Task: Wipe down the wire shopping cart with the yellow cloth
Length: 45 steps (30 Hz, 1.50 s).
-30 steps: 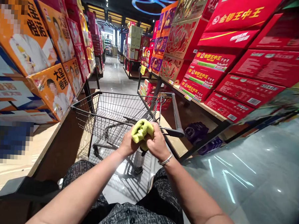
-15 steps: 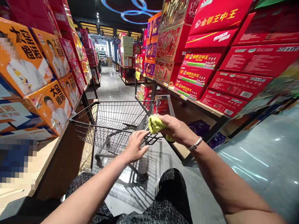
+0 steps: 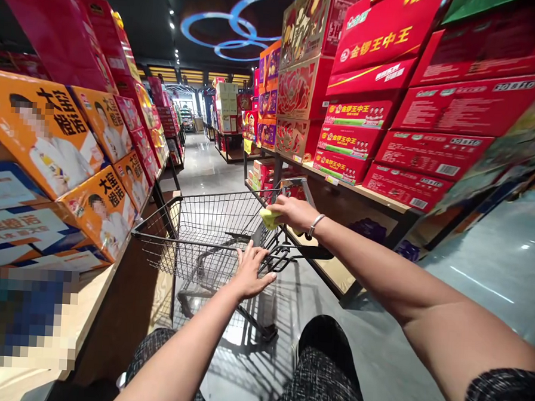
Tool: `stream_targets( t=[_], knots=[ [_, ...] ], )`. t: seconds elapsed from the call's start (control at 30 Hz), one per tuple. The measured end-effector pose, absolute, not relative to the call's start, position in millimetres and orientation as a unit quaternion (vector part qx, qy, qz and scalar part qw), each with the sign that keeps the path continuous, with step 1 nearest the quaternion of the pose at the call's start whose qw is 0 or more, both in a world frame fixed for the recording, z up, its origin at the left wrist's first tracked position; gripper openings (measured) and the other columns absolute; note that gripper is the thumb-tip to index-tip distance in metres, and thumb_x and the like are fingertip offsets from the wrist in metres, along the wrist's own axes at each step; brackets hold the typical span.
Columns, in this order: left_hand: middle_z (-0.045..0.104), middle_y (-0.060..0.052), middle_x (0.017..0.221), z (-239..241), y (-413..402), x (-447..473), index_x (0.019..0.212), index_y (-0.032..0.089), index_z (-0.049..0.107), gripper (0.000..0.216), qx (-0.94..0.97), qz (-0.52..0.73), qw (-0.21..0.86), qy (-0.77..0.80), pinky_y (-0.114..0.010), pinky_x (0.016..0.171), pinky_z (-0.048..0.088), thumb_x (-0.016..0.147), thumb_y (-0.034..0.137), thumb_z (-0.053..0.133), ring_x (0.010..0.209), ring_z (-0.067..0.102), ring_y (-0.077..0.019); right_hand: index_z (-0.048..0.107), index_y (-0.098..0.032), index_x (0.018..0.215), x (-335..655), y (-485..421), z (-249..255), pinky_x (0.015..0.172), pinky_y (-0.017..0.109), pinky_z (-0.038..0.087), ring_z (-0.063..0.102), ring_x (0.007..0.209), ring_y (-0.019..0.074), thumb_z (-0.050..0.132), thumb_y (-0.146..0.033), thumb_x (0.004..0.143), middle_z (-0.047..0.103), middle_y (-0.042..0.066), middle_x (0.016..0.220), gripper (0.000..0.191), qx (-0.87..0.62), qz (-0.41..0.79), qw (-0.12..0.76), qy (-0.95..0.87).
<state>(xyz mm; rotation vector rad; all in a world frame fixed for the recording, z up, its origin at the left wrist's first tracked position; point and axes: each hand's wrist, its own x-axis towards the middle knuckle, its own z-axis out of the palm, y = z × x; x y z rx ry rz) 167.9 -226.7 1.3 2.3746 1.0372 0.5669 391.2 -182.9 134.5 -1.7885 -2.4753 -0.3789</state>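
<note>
A black wire shopping cart [image 3: 213, 218] stands in front of me, its handle end turned to my right. My right hand [image 3: 296, 213] is closed around a yellow-green cloth [image 3: 270, 217] at the back of the basket, beside the handle frame. With fingers spread, my left hand [image 3: 251, 271] lies at the near top rim of the basket; whether the palm bears on the wire is hard to tell. The black handle grip [image 3: 316, 252] shows below my right wrist.
Orange drink cartons [image 3: 42, 135] are stacked on a wooden shelf at left. Red boxes [image 3: 436, 149] and gold-red boxes [image 3: 300, 88] fill the right shelf [image 3: 384, 194]. A tiled aisle [image 3: 202, 155] runs ahead between them. My knees are close below the cart.
My right hand and the cloth have shifted slightly left along the cart, uncovering the handle grip. My left hand's fingers have spread wider. The view has tilted up a little.
</note>
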Motion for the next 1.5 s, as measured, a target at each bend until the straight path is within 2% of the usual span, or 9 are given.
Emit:
stream_targets(
  t=[0.13, 0.27, 0.4, 0.5, 0.8, 1.0, 1.23, 1.4, 1.5],
  knots=[
    [0.049, -0.011, 0.137, -2, -228, 167, 0.133, 0.023, 0.05, 0.048, 0.867, 0.225, 0.239, 0.375, -0.07, 0.117, -0.004, 0.088, 0.036, 0.062, 0.152, 0.003, -0.0381, 0.071, -0.032, 0.111, 389, -152, 131, 0.061, 0.026, 0.034, 0.062, 0.085, 0.0181, 0.062, -0.041, 0.087, 0.06, 0.005, 0.116, 0.027, -0.629, -0.09, -0.026, -0.772],
    [0.048, -0.011, 0.138, -7, -225, 166, 0.133, 0.023, 0.05, 0.046, 0.869, 0.235, 0.238, 0.365, -0.07, 0.116, -0.004, 0.09, 0.034, 0.06, 0.152, 0.0, -0.0383, 0.063, -0.027, 0.125, 413, -145, 131, 0.07, 0.027, 0.041, 0.062, 0.093, 0.0204, 0.055, -0.038, 0.091, 0.056, 0.009, 0.125, 0.036, -0.664, -0.109, 0.045, -0.738],
    [0.048, -0.01, 0.139, -10, -222, 168, 0.135, 0.025, 0.05, 0.048, 0.87, 0.244, 0.238, 0.357, -0.07, 0.116, -0.006, 0.089, 0.034, 0.062, 0.152, -0.001, -0.0381, 0.063, -0.023, 0.122, 440, -176, 123, 0.081, 0.025, 0.045, 0.061, 0.097, 0.018, 0.057, -0.044, 0.089, 0.063, 0.005, 0.114, 0.039, -0.586, 0.026, 0.15, -0.796],
    [0.046, -0.011, 0.142, -13, -221, 174, 0.137, 0.024, 0.049, 0.053, 0.871, 0.25, 0.23, 0.354, -0.07, 0.116, -0.006, 0.088, 0.035, 0.064, 0.152, -0.003, -0.0378, 0.064, -0.025, 0.119, 450, -203, 112, 0.081, 0.024, 0.045, 0.063, 0.097, 0.0178, 0.058, -0.049, 0.087, 0.066, 0.003, 0.111, 0.041, -0.564, 0.084, 0.149, -0.808],
    [0.026, -0.008, 0.162, -24, -219, 170, 0.147, 0.027, 0.042, 0.061, 0.891, 0.232, 0.206, 0.331, -0.069, 0.116, -0.004, 0.091, 0.035, 0.062, 0.153, -0.008, -0.0341, 0.062, -0.027, 0.124, 435, -233, 102, 0.072, 0.024, 0.04, 0.063, 0.097, 0.0183, 0.054, -0.052, 0.089, 0.067, 0.004, 0.116, 0.043, -0.633, -0.031, 0.098, -0.768],
    [0.026, -0.003, 0.163, -20, -215, 135, 0.145, 0.028, 0.047, 0.047, 0.89, 0.224, 0.224, 0.328, -0.065, 0.118, -0.006, 0.098, 0.036, 0.049, 0.153, -0.009, -0.0298, 0.064, -0.028, 0.118, 387, -259, 106, 0.064, 0.025, 0.035, 0.063, 0.09, 0.0187, 0.055, -0.052, 0.09, 0.067, 0.004, 0.111, 0.037, -0.683, -0.057, 0.08, -0.724],
    [0.04, -0.005, 0.157, -9, -195, 81, 0.117, 0.022, 0.066, 0.04, 0.839, 0.279, 0.303, 0.355, -0.062, 0.121, 0.003, 0.103, 0.036, 0.031, 0.154, 0.002, -0.0275, 0.063, -0.026, 0.117, 306, -282, 110, 0.07, 0.026, 0.041, 0.062, 0.093, 0.0204, 0.059, -0.046, 0.091, 0.067, 0.006, 0.109, 0.034, -0.687, -0.044, 0.163, -0.707],
    [0.063, -0.008, 0.131, -3, -191, 56, 0.111, 0.021, 0.068, 0.032, 0.712, 0.408, 0.431, 0.374, -0.049, 0.121, 0.027, 0.091, 0.044, 0.057, 0.144, 0.036, -0.0285, 0.056, -0.031, 0.134, 256, -283, 98, 0.088, 0.028, 0.048, 0.061, 0.103, 0.0181, 0.061, -0.04, 0.092, 0.063, 0.004, 0.118, 0.043, -0.489, 0.034, 0.354, -0.797],
    [0.069, -0.009, 0.11, -1, -198, 46, 0.111, 0.018, 0.065, 0.044, 0.608, 0.486, 0.498, 0.382, -0.043, 0.109, 0.045, 0.079, 0.047, 0.07, 0.123, 0.056, -0.0282, 0.056, -0.031, 0.136, 236, -277, 91, 0.087, 0.027, 0.049, 0.06, 0.1, 0.0164, 0.061, -0.04, 0.092, 0.061, 0.004, 0.112, 0.045, -0.364, 0.074, 0.39, -0.842]
  ],
)
